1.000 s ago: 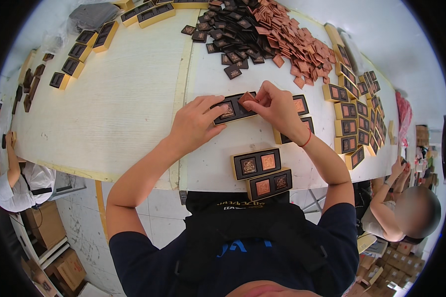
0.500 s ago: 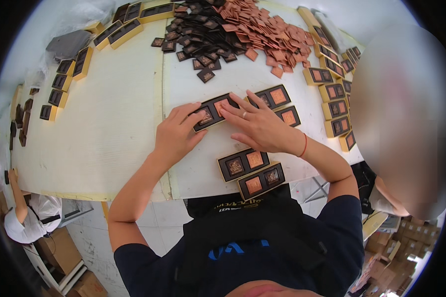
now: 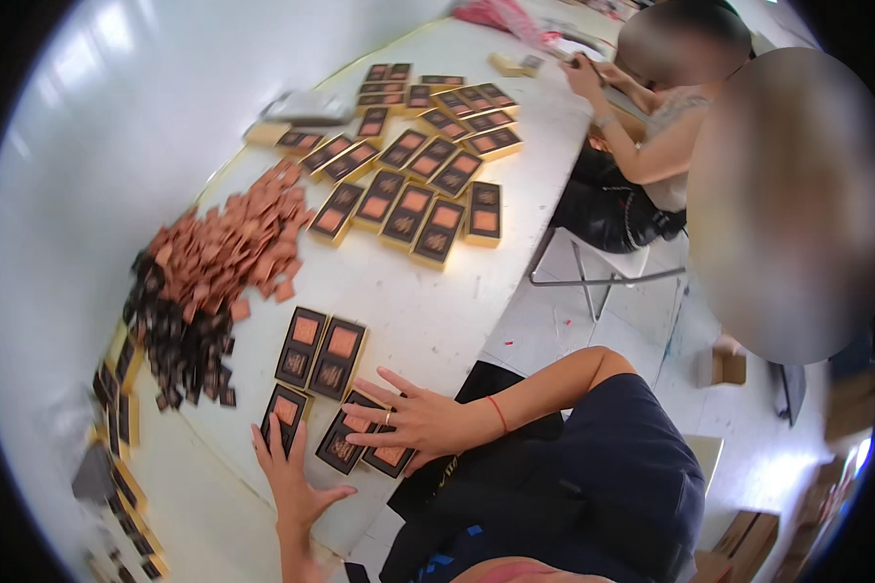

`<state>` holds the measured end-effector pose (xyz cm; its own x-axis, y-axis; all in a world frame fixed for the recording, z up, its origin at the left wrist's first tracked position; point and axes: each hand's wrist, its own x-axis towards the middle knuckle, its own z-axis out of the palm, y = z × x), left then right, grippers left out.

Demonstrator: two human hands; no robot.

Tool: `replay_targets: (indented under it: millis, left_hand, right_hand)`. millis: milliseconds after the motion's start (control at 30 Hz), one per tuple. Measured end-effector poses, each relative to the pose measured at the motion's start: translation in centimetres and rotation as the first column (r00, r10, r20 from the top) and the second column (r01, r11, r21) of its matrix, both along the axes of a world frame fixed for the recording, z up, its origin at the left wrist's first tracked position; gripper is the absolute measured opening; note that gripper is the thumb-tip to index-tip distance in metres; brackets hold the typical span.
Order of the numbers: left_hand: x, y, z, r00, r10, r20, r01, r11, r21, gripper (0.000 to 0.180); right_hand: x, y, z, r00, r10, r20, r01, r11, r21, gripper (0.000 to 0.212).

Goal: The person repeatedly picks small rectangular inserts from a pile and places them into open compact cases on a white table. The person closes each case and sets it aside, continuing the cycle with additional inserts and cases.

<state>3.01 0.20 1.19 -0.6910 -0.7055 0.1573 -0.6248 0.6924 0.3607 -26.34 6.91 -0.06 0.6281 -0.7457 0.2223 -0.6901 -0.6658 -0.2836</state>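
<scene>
My left hand (image 3: 299,486) lies with fingers spread, its fingertips on a shallow box (image 3: 287,410) with a black insert holding a copper-coloured square and a dark one. My right hand (image 3: 416,420) is open too, its spread fingers over a second such box (image 3: 338,450) and partly over a third box (image 3: 387,459) nearest my body. Just beyond them, two more filled boxes stand side by side, a left one (image 3: 301,345) and a right one (image 3: 338,358).
Heaps of copper-coloured squares (image 3: 228,243) and dark squares (image 3: 180,335) lie at the left. Many filled gold-sided boxes (image 3: 423,204) stand farther along the table. Boxes with dark insides (image 3: 126,418) line the left edge. Another person (image 3: 642,136) sits at the table's far right.
The view has swung to the right, bringing the filled boxes and a seated person into sight. My right hand has shifted from the box under both hands to the boxes nearer my body.
</scene>
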Motion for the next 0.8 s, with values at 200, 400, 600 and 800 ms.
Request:
replay_targets:
  millis: [200,400,600,800]
  left_hand:
    - [-6.2,-4.3,1.6,0.987,-0.1,0.127,0.097,0.995,0.025,0.133]
    - [-12.0,-6.9,1.7,0.978,-0.144,0.153,0.145,0.989,0.005,0.128]
    - [-16.4,-8.7,0.8,0.989,-0.082,0.121,0.084,0.996,-0.009,0.12]
    - [-18.4,-10.6,0.0,0.997,-0.06,0.039,0.06,0.998,-0.003,0.118]
  right_hand:
    - [-6.1,-2.7,-0.6,0.997,-0.015,0.074,0.02,0.998,-0.065,0.1]
    - [-11.9,-5.4,0.9,0.995,-0.039,0.092,0.046,0.997,-0.069,0.098]
    - [-16.3,-7.8,0.4,0.995,-0.038,0.092,0.053,0.986,-0.158,0.092]
    - [-18.6,-10.5,1.1,1.0,-0.004,0.013,0.006,0.99,-0.14,0.095]
